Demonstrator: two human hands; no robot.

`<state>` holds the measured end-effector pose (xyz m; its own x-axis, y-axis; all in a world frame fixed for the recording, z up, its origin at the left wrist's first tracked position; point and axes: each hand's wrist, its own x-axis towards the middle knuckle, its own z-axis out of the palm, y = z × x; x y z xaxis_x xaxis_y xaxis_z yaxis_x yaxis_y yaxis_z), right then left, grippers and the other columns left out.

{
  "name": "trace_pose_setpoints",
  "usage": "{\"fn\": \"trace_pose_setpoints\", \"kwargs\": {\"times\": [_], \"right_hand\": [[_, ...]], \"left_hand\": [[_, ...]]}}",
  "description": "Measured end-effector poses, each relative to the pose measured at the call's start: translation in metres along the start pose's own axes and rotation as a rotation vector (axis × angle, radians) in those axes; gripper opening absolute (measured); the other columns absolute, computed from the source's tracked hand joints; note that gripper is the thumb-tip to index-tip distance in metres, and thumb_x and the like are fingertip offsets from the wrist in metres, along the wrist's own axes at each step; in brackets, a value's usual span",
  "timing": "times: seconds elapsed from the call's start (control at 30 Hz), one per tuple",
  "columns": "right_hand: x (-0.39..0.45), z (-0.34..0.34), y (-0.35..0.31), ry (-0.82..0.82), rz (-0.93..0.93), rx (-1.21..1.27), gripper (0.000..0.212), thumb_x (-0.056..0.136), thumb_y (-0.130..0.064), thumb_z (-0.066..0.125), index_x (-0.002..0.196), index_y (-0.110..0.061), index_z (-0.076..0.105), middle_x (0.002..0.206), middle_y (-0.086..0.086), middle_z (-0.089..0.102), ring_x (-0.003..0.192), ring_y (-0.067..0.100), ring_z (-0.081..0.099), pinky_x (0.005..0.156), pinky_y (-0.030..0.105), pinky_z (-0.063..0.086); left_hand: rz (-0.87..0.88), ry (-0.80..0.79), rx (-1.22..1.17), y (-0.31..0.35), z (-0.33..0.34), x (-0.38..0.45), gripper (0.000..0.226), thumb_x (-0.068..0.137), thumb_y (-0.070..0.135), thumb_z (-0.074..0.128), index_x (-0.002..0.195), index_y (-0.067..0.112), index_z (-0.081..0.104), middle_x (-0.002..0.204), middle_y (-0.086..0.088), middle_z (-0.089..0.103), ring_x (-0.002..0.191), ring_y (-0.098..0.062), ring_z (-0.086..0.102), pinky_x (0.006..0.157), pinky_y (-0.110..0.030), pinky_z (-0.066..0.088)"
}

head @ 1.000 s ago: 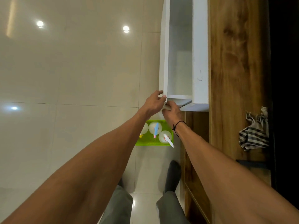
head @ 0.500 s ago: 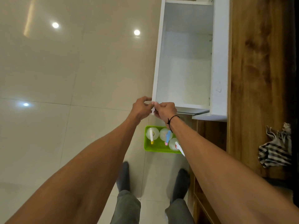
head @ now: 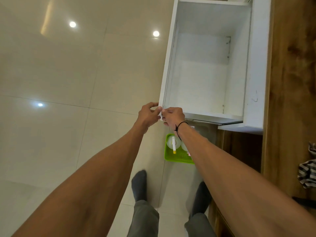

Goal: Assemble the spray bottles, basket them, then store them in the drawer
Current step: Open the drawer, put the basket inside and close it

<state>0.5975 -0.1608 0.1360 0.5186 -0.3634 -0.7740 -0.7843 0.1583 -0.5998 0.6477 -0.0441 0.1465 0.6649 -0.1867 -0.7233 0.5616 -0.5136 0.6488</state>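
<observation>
Pulled further out than a moment ago: white drawer [head: 205, 79], inside bare. Gripped at its near corner by left hand [head: 147, 115] and right hand [head: 172, 116], fingers [head: 153, 105] curled on the edge. Below that corner, on the floor, green basket [head: 172, 159] holding spray bottles [head: 173, 142]; only one plainly visible, others hidden by the right forearm.

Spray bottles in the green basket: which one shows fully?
The yellow-tipped bottle at the basket's left end; the right arm covers its neighbour.
</observation>
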Motion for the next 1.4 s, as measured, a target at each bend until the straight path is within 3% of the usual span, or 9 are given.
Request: {"fn": "trace_pose_setpoints", "kwargs": {"times": [0.17,0.33,0.5,0.63,0.73,0.9,1.1,1.27,1.4], "right_hand": [[-0.008,0.012,-0.003,-0.070,0.005,0.006,0.023,0.101,-0.026,0.065,0.117,-0.013,0.075,0.116,0.010,0.074,0.106,0.027,0.072,0.086,0.039,0.064],[-0.010,0.013,-0.003,-0.106,0.009,0.031,0.022,0.103,-0.026,0.060,0.119,-0.016,0.070,0.119,0.010,0.072,0.100,0.025,0.072,0.079,0.036,0.061],[-0.009,-0.012,0.008,-0.071,-0.004,0.003,0.015,0.102,-0.032,0.059,0.109,-0.020,0.066,0.112,0.012,0.076,0.106,0.028,0.073,0.076,0.035,0.061],[-0.004,-0.054,0.036,0.004,-0.036,-0.124,0.012,0.098,-0.033,0.060,0.087,-0.029,0.064,0.108,0.010,0.076,0.106,0.030,0.073,0.096,0.048,0.060],[0.003,-0.089,0.067,0.062,-0.025,-0.191,0.014,0.095,-0.031,0.063,0.083,-0.026,0.064,0.104,0.012,0.077,0.105,0.032,0.073,0.097,0.052,0.059],[-0.006,-0.138,0.101,0.149,-0.006,-0.298,0.018,0.096,-0.027,0.065,0.101,-0.013,0.075,0.104,0.006,0.075,0.101,0.024,0.068,0.090,0.034,0.053],[0.008,-0.175,0.151,0.182,0.084,-0.349,0.019,0.102,-0.027,0.060,0.110,-0.010,0.064,0.112,0.008,0.063,0.102,0.025,0.058,0.085,0.029,0.045],[0.039,-0.175,0.193,0.171,0.177,-0.336,0.029,0.101,-0.028,0.063,0.126,-0.012,0.064,0.120,0.011,0.062,0.115,0.032,0.064,0.102,0.047,0.056],[0.069,-0.165,0.219,0.140,0.188,-0.332,0.037,0.103,-0.021,0.059,0.138,-0.011,0.052,0.125,0.012,0.061,0.105,0.027,0.061,0.085,0.033,0.051]], "left_hand": [[-0.001,0.018,-0.012,-0.004,-0.015,-0.002,0.041,0.106,0.034,0.060,0.145,0.022,0.058,0.122,-0.013,0.071,0.102,-0.029,0.076,0.092,-0.040,0.062],[-0.065,0.007,-0.002,-0.012,-0.016,-0.010,0.046,0.107,0.052,0.050,0.140,0.021,0.059,0.129,-0.012,0.068,0.105,-0.027,0.074,0.094,-0.042,0.061],[-0.247,-0.028,-0.028,-0.032,0.002,-0.027,0.073,0.106,0.067,0.017,0.142,0.019,0.057,0.117,-0.014,0.073,0.103,-0.028,0.073,0.092,-0.044,0.060],[-0.288,-0.063,-0.010,-0.047,0.022,-0.040,0.083,0.105,0.069,0.008,0.136,0.015,0.063,0.112,-0.016,0.075,0.105,-0.032,0.073,0.089,-0.042,0.057],[-0.270,-0.096,0.033,-0.058,0.039,-0.043,0.081,0.105,0.069,0.010,0.135,0.015,0.063,0.113,-0.017,0.075,0.105,-0.032,0.072,0.089,-0.043,0.057],[-0.217,-0.118,0.090,-0.078,0.066,-0.038,0.062,0.110,0.059,0.027,0.129,0.014,0.063,0.113,-0.018,0.075,0.096,-0.029,0.072,0.085,-0.041,0.058],[-0.233,-0.081,0.163,-0.125,0.080,-0.019,0.042,0.106,0.044,0.052,0.132,0.011,0.058,0.116,-0.016,0.074,0.101,-0.030,0.074,0.084,-0.044,0.060],[-0.275,-0.053,0.213,-0.175,0.090,-0.001,0.047,0.105,0.042,0.053,0.144,0.015,0.050,0.129,-0.016,0.064,0.113,-0.030,0.068,0.074,-0.039,0.059],[-0.264,-0.067,0.245,-0.206,0.102,0.021,0.057,0.106,0.040,0.055,0.154,0.015,0.039,0.131,-0.010,0.057,0.117,-0.030,0.061,0.081,-0.042,0.058]]}}
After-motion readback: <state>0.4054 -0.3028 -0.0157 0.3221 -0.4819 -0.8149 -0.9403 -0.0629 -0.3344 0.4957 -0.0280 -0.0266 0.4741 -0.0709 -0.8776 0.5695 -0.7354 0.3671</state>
